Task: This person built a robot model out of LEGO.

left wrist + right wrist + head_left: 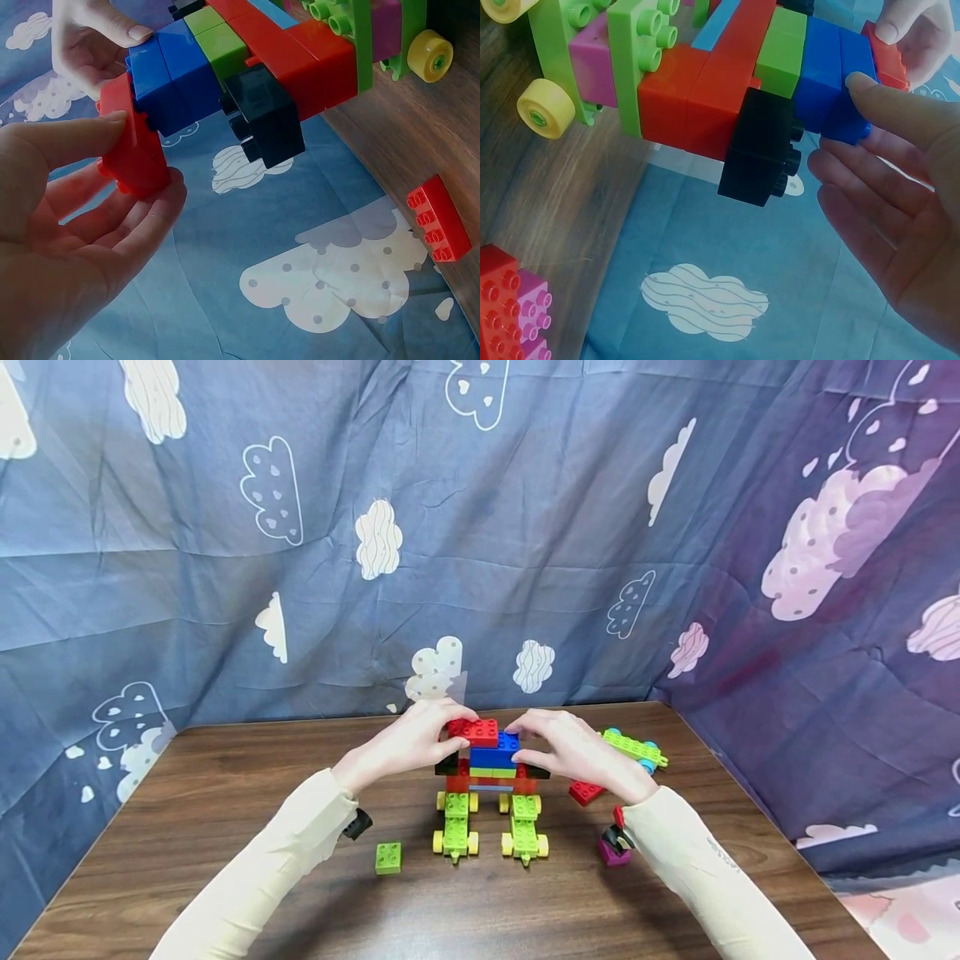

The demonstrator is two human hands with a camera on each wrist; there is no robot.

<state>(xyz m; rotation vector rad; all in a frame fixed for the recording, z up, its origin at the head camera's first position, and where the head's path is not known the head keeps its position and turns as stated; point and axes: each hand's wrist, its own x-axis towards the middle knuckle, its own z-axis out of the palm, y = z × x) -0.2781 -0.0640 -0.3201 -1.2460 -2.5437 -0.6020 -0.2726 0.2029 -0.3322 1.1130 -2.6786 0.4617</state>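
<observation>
A toy-brick build stands mid-table on two green wheeled bases (456, 827) with yellow wheels. Above them come red bricks (671, 97), a light green layer (781, 56), and blue bricks (493, 758) at the top. Black bricks (754, 146) stick out at both sides. My left hand (408, 739) pinches a red brick (135, 150) between thumb and fingers; it lies against the studded top of the blue bricks, offset to the left. Whether it is fully pressed on I cannot tell. With thumb and fingers, my right hand (566, 747) grips the blue bricks from the right.
Loose on the wooden table (247, 810) lie a green brick (388, 858) at front left and a magenta brick (615, 853) at right. A red brick (585, 792) and a green base with blue wheels (633, 748) lie farther back. A cloud-patterned curtain (337, 610) hangs behind.
</observation>
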